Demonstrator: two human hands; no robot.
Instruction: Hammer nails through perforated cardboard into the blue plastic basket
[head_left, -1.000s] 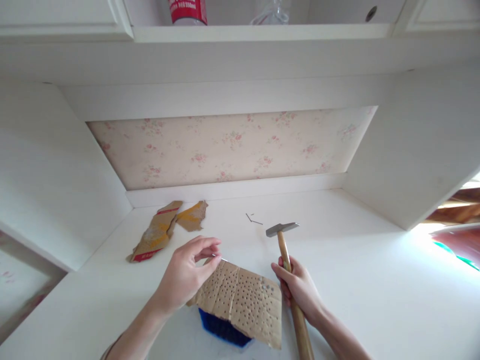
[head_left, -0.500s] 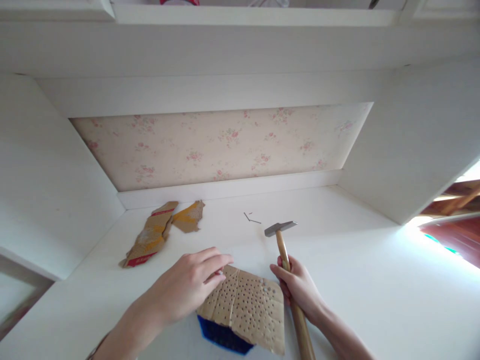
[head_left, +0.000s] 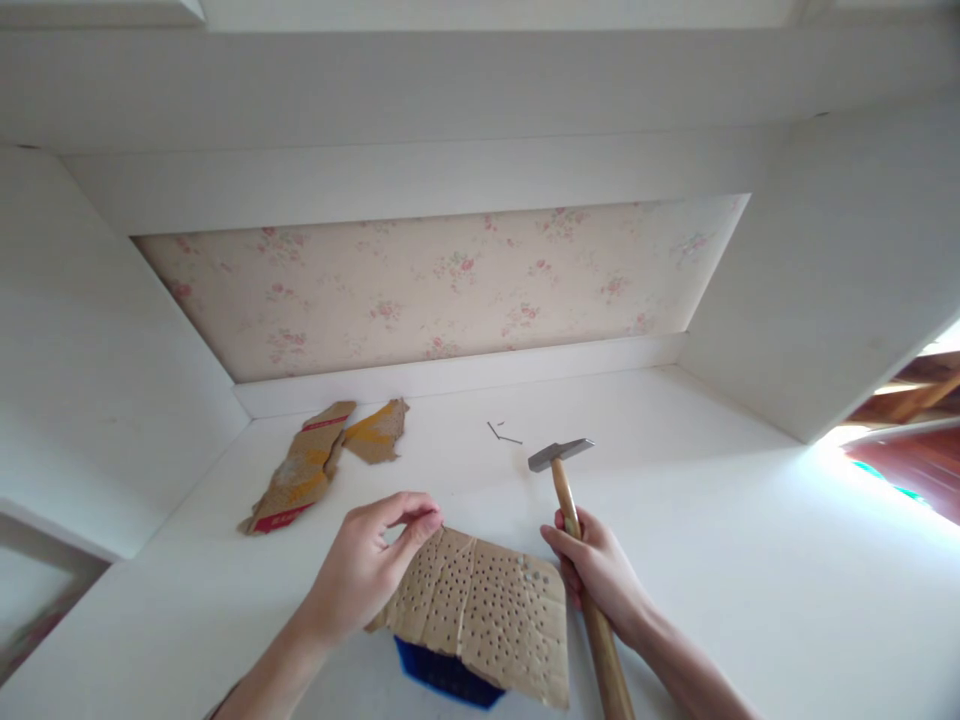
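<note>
My right hand (head_left: 596, 570) is wrapped round the wooden handle of a hammer (head_left: 562, 456), whose metal head points away from me. With thumb and forefinger pressed together, my left hand (head_left: 375, 560) pinches a small thin nail (head_left: 442, 524), mostly hidden by the fingertips. It is at the far left corner of a piece of cardboard (head_left: 510, 610) that is full of small holes. Several nail heads (head_left: 534, 574) show near the cardboard's far right corner. Beneath the cardboard sits a blue plastic container (head_left: 450, 678), mostly covered.
Two loose nails (head_left: 504, 436) and a tiny bit lie on the white tabletop (head_left: 712, 520) beyond the hammer. Torn cardboard scraps (head_left: 300, 475) lie at the back left. White panels stand on both sides, with a flowered wall (head_left: 457, 290) behind.
My left hand has turned and drawn back slightly to the left, its thumb and forefinger now pinched at the cardboard's far corner. The right hand and hammer are nearly still.
</note>
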